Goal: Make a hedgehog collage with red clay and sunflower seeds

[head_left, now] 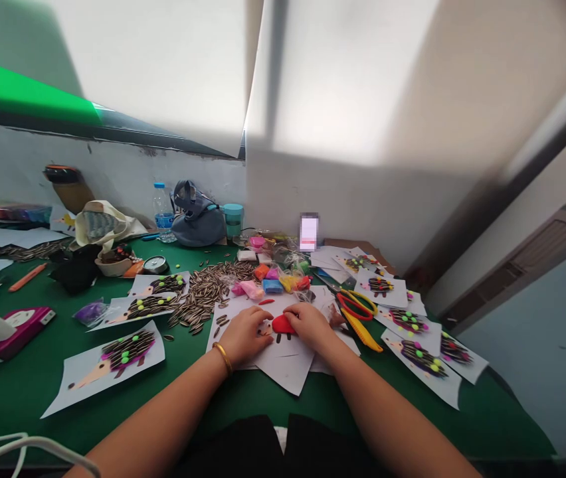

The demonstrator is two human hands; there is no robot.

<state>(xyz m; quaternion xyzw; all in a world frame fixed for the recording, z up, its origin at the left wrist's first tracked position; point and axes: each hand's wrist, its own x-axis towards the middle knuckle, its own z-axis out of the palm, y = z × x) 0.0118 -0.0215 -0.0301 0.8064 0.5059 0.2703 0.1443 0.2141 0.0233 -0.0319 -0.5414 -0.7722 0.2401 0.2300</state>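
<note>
A flat piece of red clay (282,324) lies on a white paper (287,372), forming the body of a small hedgehog picture with a pale face and short dark legs. My right hand (310,324) has its fingers closed together on the right edge of the clay. My left hand (247,337), with a gold bangle at the wrist, rests on the paper by the hedgehog's face, fingers bent and apart. A thin red strip of clay (266,301) lies just beyond the hands. Bags of coloured clay (273,285) sit farther back.
Striped sunflower seeds (208,292) are heaped left of the paper. To the right lie red-and-yellow scissors (357,305) and a yellow utility knife (364,332). Hedgehog pictures (123,355) covered in seeds lie on both sides. A bottle (163,216) and a blue bag (197,222) stand behind.
</note>
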